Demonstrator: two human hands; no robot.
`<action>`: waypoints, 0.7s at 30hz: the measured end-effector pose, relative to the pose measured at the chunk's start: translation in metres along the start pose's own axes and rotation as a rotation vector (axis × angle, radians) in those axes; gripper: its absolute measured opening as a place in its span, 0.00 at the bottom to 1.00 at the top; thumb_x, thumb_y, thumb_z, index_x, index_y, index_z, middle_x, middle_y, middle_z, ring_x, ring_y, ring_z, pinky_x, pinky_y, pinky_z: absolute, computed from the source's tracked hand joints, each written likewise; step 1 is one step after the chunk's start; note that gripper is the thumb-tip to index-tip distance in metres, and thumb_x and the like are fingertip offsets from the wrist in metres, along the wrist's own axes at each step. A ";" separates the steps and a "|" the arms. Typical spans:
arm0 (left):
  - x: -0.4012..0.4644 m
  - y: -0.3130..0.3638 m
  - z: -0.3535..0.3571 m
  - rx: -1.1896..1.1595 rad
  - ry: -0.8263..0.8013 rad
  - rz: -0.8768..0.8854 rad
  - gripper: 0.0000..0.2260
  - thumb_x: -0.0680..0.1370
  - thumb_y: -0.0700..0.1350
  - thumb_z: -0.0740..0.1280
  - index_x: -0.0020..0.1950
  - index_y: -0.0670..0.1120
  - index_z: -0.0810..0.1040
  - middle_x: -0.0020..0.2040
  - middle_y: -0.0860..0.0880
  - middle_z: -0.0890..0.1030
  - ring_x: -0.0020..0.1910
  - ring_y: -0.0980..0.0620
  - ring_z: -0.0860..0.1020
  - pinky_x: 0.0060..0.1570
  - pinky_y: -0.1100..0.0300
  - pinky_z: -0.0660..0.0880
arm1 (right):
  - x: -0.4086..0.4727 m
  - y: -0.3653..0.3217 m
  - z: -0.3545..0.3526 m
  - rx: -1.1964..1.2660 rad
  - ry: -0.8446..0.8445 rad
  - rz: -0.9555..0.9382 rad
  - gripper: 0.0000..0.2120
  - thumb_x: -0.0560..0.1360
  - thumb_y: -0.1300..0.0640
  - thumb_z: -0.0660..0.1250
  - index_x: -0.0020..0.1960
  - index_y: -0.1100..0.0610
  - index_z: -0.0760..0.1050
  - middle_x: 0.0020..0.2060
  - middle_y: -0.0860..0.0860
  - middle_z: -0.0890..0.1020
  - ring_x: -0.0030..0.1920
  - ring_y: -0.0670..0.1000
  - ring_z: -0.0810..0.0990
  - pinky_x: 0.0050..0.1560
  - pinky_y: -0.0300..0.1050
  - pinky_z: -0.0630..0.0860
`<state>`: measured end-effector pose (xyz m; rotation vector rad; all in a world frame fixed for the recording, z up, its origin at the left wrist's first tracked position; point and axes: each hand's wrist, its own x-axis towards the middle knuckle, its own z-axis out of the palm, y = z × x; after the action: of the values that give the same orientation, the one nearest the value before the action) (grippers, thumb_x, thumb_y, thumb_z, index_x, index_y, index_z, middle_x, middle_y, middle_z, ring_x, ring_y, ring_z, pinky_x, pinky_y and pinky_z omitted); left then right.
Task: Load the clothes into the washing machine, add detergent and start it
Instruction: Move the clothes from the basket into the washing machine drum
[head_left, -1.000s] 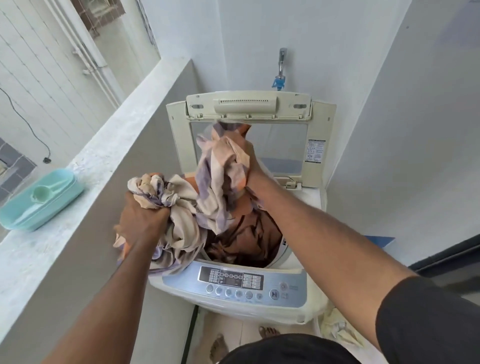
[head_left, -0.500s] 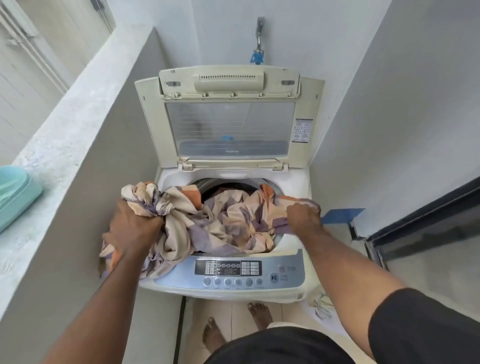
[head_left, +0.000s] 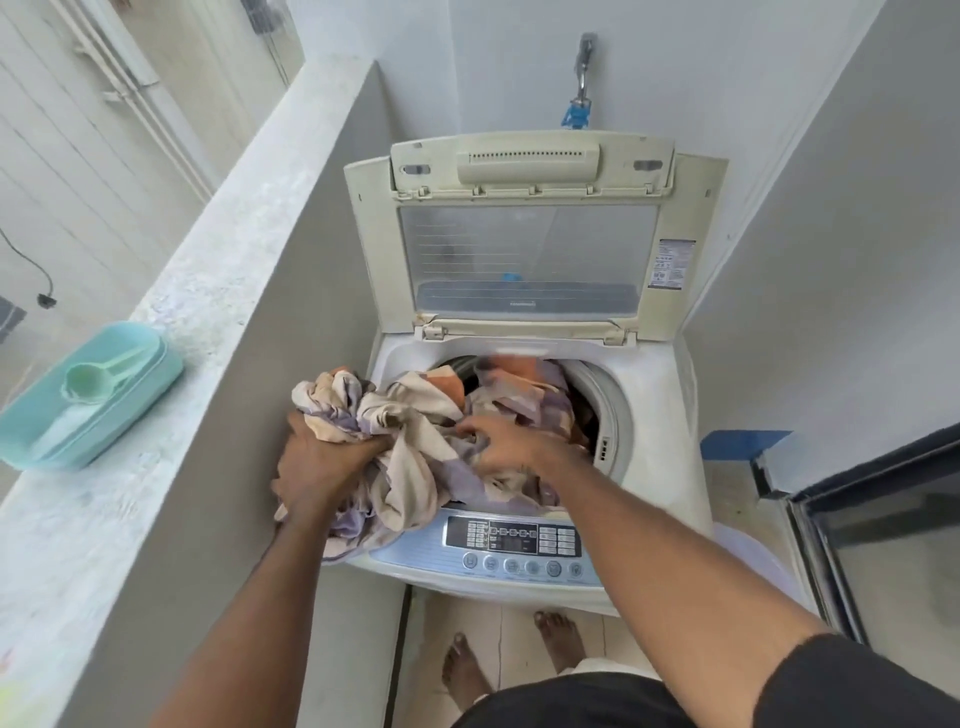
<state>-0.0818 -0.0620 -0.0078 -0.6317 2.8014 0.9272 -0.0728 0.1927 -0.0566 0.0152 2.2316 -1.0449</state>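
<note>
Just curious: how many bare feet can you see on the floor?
2: the left foot and the right foot, both on the floor in front of the washing machine.

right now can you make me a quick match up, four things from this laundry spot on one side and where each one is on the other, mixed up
Things:
1. scoop
2. patterned cloth
3. tap
4. lid

Places:
A. on the wall above the washing machine
B. half in the drum, gripped by both hands
C. standing open behind the drum
D. on the teal box on the ledge

Pairs: 1-D, 2-B, 3-A, 4-C
</note>
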 end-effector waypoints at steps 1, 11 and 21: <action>0.003 -0.005 -0.002 -0.025 -0.035 0.009 0.57 0.46 0.80 0.74 0.67 0.54 0.62 0.63 0.47 0.78 0.62 0.40 0.79 0.62 0.42 0.75 | 0.000 -0.008 0.007 0.045 -0.055 -0.034 0.42 0.69 0.63 0.76 0.78 0.54 0.61 0.68 0.50 0.73 0.67 0.52 0.73 0.65 0.48 0.72; 0.021 -0.064 0.002 -0.223 -0.208 0.038 0.36 0.57 0.54 0.86 0.62 0.47 0.80 0.60 0.51 0.83 0.59 0.52 0.80 0.61 0.56 0.75 | -0.020 0.052 -0.076 -0.251 0.678 0.384 0.14 0.82 0.56 0.60 0.66 0.57 0.74 0.64 0.59 0.78 0.62 0.63 0.78 0.60 0.54 0.77; 0.028 -0.054 0.013 -0.073 -0.142 0.012 0.41 0.57 0.62 0.84 0.65 0.48 0.78 0.63 0.46 0.81 0.61 0.44 0.79 0.56 0.54 0.74 | 0.005 -0.015 -0.003 -0.216 -0.135 -0.101 0.59 0.60 0.58 0.83 0.78 0.35 0.50 0.79 0.53 0.61 0.75 0.58 0.62 0.70 0.65 0.68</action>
<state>-0.0845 -0.1038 -0.0545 -0.5363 2.6605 1.0371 -0.0826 0.1831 -0.0478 -0.2572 2.2281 -0.8254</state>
